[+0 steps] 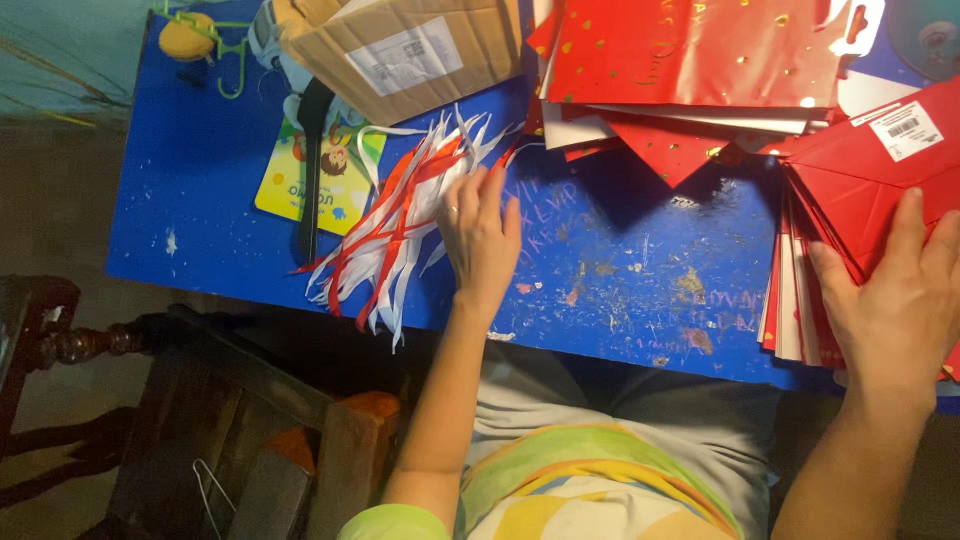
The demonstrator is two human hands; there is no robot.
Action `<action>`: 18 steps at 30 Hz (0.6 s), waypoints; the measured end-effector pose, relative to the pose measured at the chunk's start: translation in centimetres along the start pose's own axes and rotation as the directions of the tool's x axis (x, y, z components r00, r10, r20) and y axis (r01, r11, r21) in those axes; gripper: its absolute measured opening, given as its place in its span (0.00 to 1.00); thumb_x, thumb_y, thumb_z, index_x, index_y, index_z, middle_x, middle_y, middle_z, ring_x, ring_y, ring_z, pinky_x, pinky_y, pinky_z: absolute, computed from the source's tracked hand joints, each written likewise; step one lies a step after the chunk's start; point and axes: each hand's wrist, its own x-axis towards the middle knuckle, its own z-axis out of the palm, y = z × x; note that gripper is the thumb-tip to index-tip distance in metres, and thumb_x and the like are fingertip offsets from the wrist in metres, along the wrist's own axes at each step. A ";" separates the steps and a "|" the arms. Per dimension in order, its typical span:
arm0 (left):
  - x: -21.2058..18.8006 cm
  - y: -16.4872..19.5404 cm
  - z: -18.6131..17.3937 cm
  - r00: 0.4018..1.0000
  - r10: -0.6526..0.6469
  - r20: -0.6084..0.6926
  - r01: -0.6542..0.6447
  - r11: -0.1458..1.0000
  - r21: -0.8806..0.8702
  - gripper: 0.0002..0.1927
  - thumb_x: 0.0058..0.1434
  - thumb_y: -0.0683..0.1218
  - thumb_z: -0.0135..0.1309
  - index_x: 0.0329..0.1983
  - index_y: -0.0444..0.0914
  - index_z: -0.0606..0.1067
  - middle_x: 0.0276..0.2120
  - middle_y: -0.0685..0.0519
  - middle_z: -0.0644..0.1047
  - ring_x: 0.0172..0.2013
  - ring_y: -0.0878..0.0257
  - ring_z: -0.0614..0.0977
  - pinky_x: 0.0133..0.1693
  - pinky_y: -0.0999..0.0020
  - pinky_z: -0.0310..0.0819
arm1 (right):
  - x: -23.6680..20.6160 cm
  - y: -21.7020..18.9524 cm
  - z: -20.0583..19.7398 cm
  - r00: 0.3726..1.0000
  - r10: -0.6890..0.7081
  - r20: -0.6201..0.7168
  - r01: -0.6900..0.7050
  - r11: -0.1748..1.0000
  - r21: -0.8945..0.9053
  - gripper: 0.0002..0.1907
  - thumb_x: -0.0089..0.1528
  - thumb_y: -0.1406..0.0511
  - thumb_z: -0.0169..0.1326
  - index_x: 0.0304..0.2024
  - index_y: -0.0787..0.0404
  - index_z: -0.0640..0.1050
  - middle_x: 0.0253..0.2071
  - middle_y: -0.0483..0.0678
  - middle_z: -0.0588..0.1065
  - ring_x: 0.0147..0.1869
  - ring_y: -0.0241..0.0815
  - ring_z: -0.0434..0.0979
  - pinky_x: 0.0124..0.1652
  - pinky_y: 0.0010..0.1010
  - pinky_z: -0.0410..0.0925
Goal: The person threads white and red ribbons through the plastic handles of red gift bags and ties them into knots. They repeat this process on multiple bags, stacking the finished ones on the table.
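Ribbon strips (pixel 395 225), red and white, lie in a loose bundle on the left part of a scratched blue table (pixel 620 270), seen from the head camera looking straight down. The person's left hand (pixel 480 235) rests on the bundle's right edge, fingers spread and pressing lightly on the strips rather than clenched around them; a ring shows on one finger. The right hand (pixel 895 300) lies flat, fingers extended, on a stack of folded red paper bags (pixel 860 190) at the table's right edge, touching the top bag without closing around it. A second, fanned heap of red gold-flecked bags (pixel 690 50) sits along the far edge, well apart from the ribbon. Just beyond the bundle stands a cardboard box (pixel 410 50), and beside it lies a yellow-green picture card (pixel 290 185) with a black strap-like thing (pixel 310 170) across it. A yellow toy on a green hanger (pixel 195 40) sits at the far left corner. A dark wooden chair (pixel 240 420) stands below the table at the person's left.
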 end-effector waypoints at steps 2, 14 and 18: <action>0.5 -0.8 0.6 0.999 -0.050 0.016 0.050 0.999 0.000 0.24 0.63 0.45 0.59 0.62 0.38 0.72 0.55 0.51 0.77 0.58 0.53 0.72 0.58 0.53 0.66 | -0.1 0.8 0.8 1.000 -0.029 0.004 0.029 0.991 -0.130 0.38 0.67 0.50 0.65 0.70 0.68 0.70 0.67 0.71 0.65 0.69 0.69 0.67 0.64 0.52 0.63; 1.2 -2.2 1.3 0.996 -0.085 0.009 0.085 0.985 -0.152 0.05 0.58 0.45 0.64 0.37 0.40 0.84 0.30 0.52 0.80 0.37 0.52 0.77 0.45 0.56 0.70 | 0.6 -0.9 0.2 0.999 -0.023 -0.039 0.011 0.960 -0.281 0.28 0.63 0.50 0.67 0.60 0.57 0.81 0.54 0.56 0.77 0.58 0.59 0.75 0.46 0.51 0.69; 0.8 -1.0 -0.8 0.996 -0.084 0.003 0.083 0.975 -0.204 0.06 0.60 0.45 0.64 0.39 0.41 0.85 0.27 0.54 0.80 0.33 0.57 0.78 0.43 0.58 0.72 | 1.9 -2.6 -0.2 0.981 -0.121 -0.155 0.066 0.945 -0.320 0.27 0.59 0.53 0.66 0.56 0.59 0.81 0.57 0.59 0.77 0.49 0.58 0.77 0.44 0.44 0.71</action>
